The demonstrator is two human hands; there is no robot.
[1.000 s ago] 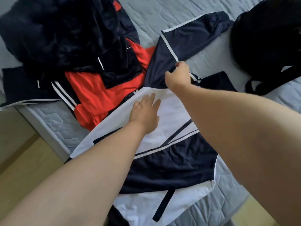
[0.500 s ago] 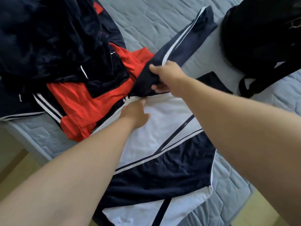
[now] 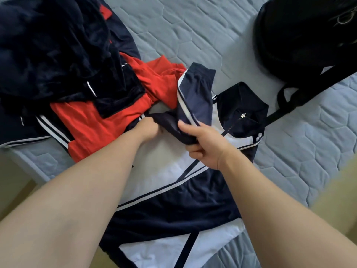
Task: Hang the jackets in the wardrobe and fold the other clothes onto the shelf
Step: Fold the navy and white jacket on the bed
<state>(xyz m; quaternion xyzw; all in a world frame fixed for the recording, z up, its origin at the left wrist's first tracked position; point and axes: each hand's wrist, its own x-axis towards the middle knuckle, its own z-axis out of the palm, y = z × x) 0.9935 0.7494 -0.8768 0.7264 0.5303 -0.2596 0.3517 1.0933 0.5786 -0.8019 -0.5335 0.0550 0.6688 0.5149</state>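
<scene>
Jacket [image 3: 173, 206]: the white and navy one lies flat on the bed [image 3: 193, 26], hem nearest us at the bed's edge, collar [image 3: 241, 109] away from us
Step in hand: we judge that the sleeve [image 3: 195, 93] is being brought in over the chest, though we cannot tell whether that is to fold the jacket or to gather it for a hanger
Doing it well: we would pin the shoulder seam, lay the sleeve straight along the body with its white stripe untwisted, and smooth it flat before letting go, since this slick cloth will probably slide
Right hand [image 3: 204, 146]: fingers curled under and thumb [image 3: 183, 125] on top, pinching a bunch of navy sleeve cloth near the shoulder
Left hand [image 3: 148, 128]: knuckles up, fingers bent down into the dark cloth just beside the right hand; the tips are hidden, so we cannot tell whether they pinch or only press
Sleeve: it rises from the right hand with its cuff pointing away from us
Farther off: a red garment [image 3: 87, 120] touches the jacket's shoulder, a dark pile [image 3: 48, 55] lies partly on it, and a black backpack [image 3: 299, 35] sits well apart at the far right
</scene>
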